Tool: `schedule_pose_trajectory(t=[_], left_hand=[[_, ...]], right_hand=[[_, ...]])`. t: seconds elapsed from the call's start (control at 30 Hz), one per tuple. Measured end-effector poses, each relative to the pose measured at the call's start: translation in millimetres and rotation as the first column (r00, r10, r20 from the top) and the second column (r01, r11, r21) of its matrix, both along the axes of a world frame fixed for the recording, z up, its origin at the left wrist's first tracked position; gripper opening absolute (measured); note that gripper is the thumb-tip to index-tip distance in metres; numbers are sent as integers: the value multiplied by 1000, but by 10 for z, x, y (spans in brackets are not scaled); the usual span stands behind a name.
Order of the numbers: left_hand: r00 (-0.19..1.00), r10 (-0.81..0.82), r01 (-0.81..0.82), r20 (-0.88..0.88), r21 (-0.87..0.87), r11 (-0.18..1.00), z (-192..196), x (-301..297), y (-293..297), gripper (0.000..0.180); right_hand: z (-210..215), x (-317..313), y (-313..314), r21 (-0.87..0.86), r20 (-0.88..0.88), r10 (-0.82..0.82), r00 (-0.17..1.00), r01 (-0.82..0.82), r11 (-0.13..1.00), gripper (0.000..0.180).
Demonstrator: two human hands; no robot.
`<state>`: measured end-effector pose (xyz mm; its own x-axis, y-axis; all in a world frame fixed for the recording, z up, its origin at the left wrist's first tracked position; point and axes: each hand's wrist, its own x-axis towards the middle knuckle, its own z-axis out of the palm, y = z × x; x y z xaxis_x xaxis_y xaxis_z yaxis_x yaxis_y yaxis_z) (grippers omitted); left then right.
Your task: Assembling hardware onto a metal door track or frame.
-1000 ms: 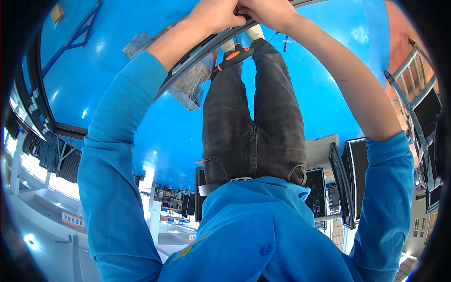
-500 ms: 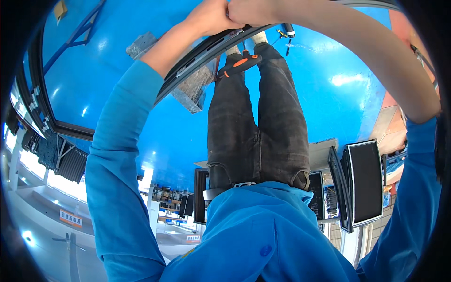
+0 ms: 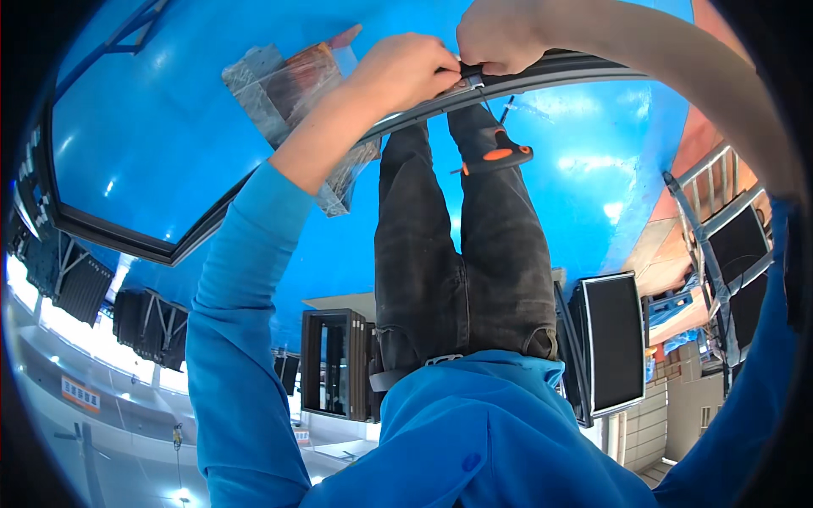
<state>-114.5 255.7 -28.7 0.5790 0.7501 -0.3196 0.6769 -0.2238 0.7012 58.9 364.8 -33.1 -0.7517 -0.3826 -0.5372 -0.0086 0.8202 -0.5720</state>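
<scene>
Dark frame (image 3: 584, 71): just under left hand (image 3: 402, 72) and right hand (image 3: 501, 38), above blue floor (image 3: 593, 199) | grip: curled at frame edge, clamped on what, cannot tell | step: probably small handwork | next: likely needing steady fingers

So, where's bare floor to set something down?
Right: blue floor between the trousers and the metal rack. Left: floor seen through the dark frame, between its corner and the wrapped bundle. Crowded: the frame's near bar around the left hand and right hand, orange-handled tool close by.

Glossy blue floor (image 3: 584, 212), reflecting light; plastic-wrapped grey and reddish bundle (image 3: 292, 91) lying on it.
</scene>
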Motion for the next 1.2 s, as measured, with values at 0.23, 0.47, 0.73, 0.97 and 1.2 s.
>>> schedule_pose_trajectory(t=[0.23, 0.47, 0.73, 0.97, 1.2], left_hand=[[959, -204, 131, -199, -327, 936, 219, -64, 232, 19], [992, 119, -122, -31, -354, 927, 97, -447, -93, 21], [767, 639, -545, 63, -462, 700, 86, -1489, -880, 14], [751, 660, -586, -35, -496, 641, 195, -1801, -1195, 11], [761, 646, -602, -54, -432, 672, 119, -1714, -1317, 12]], right_hand=[[-15, -210, 83, -147, 77, 140, 987, -128, 981, 18], [19, 194, 64, -239, 19, -243, 970, 241, 941, 14], [160, 302, -406, -265, 56, -786, 615, 768, 582, 14], [43, -597, -861, -373, 2, -811, 585, 753, 542, 18], [66, -1031, -1001, -304, -43, -770, 636, 726, 617, 9]])
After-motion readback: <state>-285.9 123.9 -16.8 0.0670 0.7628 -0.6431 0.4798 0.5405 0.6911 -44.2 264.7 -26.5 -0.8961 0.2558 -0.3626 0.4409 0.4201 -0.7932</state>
